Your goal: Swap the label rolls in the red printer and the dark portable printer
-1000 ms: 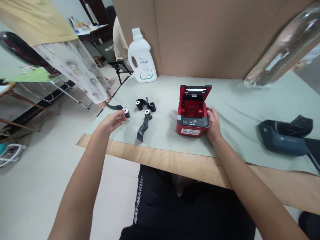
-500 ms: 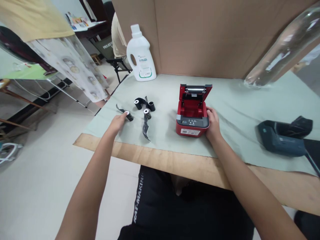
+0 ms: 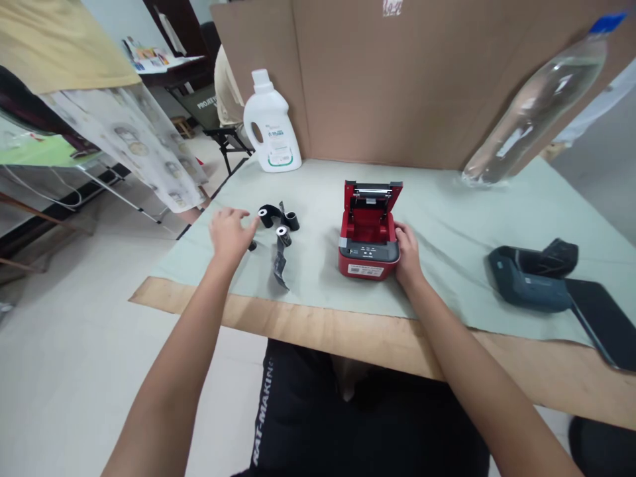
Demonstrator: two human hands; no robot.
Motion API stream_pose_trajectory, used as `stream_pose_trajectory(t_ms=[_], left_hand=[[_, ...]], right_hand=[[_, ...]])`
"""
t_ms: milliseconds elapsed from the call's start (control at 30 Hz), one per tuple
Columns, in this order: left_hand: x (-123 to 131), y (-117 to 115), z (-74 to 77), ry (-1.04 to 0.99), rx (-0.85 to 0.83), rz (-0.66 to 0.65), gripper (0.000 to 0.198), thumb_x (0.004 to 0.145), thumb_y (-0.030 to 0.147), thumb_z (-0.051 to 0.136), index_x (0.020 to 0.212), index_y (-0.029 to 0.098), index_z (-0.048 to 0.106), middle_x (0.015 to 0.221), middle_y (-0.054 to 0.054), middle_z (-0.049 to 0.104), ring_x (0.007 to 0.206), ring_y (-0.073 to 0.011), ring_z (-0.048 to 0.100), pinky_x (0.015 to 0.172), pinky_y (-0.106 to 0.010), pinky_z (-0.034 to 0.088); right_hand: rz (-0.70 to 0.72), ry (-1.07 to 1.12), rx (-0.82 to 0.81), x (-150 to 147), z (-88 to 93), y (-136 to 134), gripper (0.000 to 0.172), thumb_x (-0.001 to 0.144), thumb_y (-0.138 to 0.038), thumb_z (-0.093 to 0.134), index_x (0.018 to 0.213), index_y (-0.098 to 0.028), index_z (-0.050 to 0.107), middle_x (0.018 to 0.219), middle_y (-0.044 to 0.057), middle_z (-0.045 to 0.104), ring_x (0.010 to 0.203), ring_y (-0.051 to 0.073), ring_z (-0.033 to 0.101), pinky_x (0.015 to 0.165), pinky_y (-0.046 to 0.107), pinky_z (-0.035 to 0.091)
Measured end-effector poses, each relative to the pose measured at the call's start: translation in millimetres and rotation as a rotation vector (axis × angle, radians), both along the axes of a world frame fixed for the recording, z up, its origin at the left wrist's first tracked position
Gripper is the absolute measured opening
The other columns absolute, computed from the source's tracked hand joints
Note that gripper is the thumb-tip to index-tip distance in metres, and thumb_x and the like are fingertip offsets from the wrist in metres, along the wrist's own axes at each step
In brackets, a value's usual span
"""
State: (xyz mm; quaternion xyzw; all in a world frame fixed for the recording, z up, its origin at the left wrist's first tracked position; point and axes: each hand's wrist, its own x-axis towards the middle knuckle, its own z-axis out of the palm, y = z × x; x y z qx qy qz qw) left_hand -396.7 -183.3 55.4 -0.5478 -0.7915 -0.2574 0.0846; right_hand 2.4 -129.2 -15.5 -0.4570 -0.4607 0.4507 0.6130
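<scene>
My left hand (image 3: pixel 230 238) hovers at the left with thumb and fingers spread, nothing in them. Below it, a small black roll (image 3: pixel 252 245) is mostly hidden by the hand. Two more black rolls, (image 3: pixel 291 220) joined by a curled black strip, lie just right of my fingertips. Nearer the front edge is another roll (image 3: pixel 283 236) with its crumpled strip trailing toward me. A red and black receipt printer (image 3: pixel 368 255) stands upright with its lid raised and its red compartment showing. My right hand (image 3: pixel 408 255) is wrapped around the printer's right side, fingers partly hidden behind it.
A white detergent jug (image 3: pixel 273 129) stands at the back left before a cardboard panel (image 3: pixel 382 86). A clear bottle (image 3: pixel 536 116) leans at the back right. At right lie a dark handheld device (image 3: pixel 534 285) and a phone (image 3: pixel 606 324). A person (image 3: pixel 124 132) stands beyond the table's left.
My left hand has let go of the small black roll and lifted off it, fingers spreading. My right hand stays on the printer. The view has shifted slightly.
</scene>
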Motion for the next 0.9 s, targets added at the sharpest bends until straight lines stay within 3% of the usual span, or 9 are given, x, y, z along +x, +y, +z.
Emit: stream_pose_trajectory(t_ms=[100,233,367,467,567,667,767,900], left_hand=[[4.2,37.7,3.0,0.092,-0.188,0.013,0.038,0.091,0.055,0.065,0.099,0.020,0.077,0.121,-0.020,0.071,0.131,-0.0461,0.051,0.110,-0.056,0.039],[4.0,69.3,-3.3,0.180,-0.359,0.051,0.041,0.090,0.053,0.063,0.105,0.018,0.078,0.111,-0.023,0.075,0.126,-0.0460,0.058,0.105,-0.054,0.040],[4.8,73.8,-1.2,0.202,-0.418,-0.016,0.036,0.089,0.039,0.061,0.115,0.018,0.076,0.113,-0.023,0.077,0.119,-0.0438,0.067,0.106,-0.053,0.039],[4.0,65.8,9.9,0.128,-0.308,-0.091,0.036,0.090,0.032,0.061,0.120,0.019,0.075,0.126,-0.021,0.076,0.126,-0.0439,0.066,0.109,-0.054,0.042],[2.9,52.3,24.7,-0.106,-0.060,-0.193,0.045,0.088,0.028,0.066,0.132,0.021,0.070,0.139,-0.016,0.072,0.133,-0.0390,0.064,0.114,-0.049,0.047],[10.3,33.7,38.6,-0.620,0.157,-0.455,0.066,0.084,0.036,0.078,0.146,0.022,0.059,0.131,-0.012,0.074,0.121,-0.0301,0.071,0.104,-0.042,0.058],[33.6,10.6,50.2,-1.111,0.177,-0.778,0.084,0.074,0.047,0.093,0.147,0.026,0.057,0.125,-0.010,0.076,0.113,-0.0279,0.076,0.087,-0.035,0.066],[81.1,-14.1,63.8,-1.258,0.117,-0.999,0.080,0.071,0.039,0.100,0.141,0.028,0.063,0.118,-0.008,0.079,0.109,-0.0299,0.080,0.080,-0.033,0.069]], right_hand=[[0.008,0.011,-0.006,0.8,0.5,-0.6,0.037,0.087,-0.054,0.065,0.110,-0.025,0.071,0.113,0.003,0.076,0.109,0.025,0.068,0.104,0.043,0.053],[0.018,0.021,-0.011,0.7,0.5,-1.5,0.037,0.088,-0.054,0.064,0.110,-0.025,0.071,0.112,0.003,0.077,0.106,0.025,0.069,0.102,0.043,0.054],[0.024,0.034,-0.018,0.0,1.0,-2.1,0.037,0.088,-0.054,0.064,0.110,-0.025,0.071,0.112,0.003,0.077,0.106,0.025,0.069,0.100,0.042,0.054],[0.021,0.031,-0.020,0.1,0.6,-2.3,0.038,0.088,-0.055,0.064,0.111,-0.025,0.071,0.115,0.003,0.077,0.109,0.024,0.069,0.102,0.042,0.054],[0.020,0.029,-0.017,0.2,-0.3,-2.4,0.039,0.088,-0.055,0.064,0.112,-0.025,0.071,0.116,0.003,0.077,0.111,0.024,0.069,0.102,0.041,0.055],[0.030,0.050,-0.027,-0.3,-0.3,-2.6,0.038,0.088,-0.054,0.065,0.113,-0.025,0.071,0.115,0.003,0.077,0.109,0.024,0.069,0.100,0.041,0.055],[0.015,0.059,-0.034,-1.1,1.4,-2.8,0.037,0.086,-0.052,0.066,0.110,-0.025,0.072,0.115,0.003,0.077,0.111,0.026,0.068,0.100,0.041,0.054],[0.001,0.063,-0.037,-1.6,4.9,-3.9,0.037,0.083,-0.051,0.067,0.109,-0.024,0.073,0.114,0.004,0.077,0.113,0.027,0.068,0.103,0.043,0.052]])
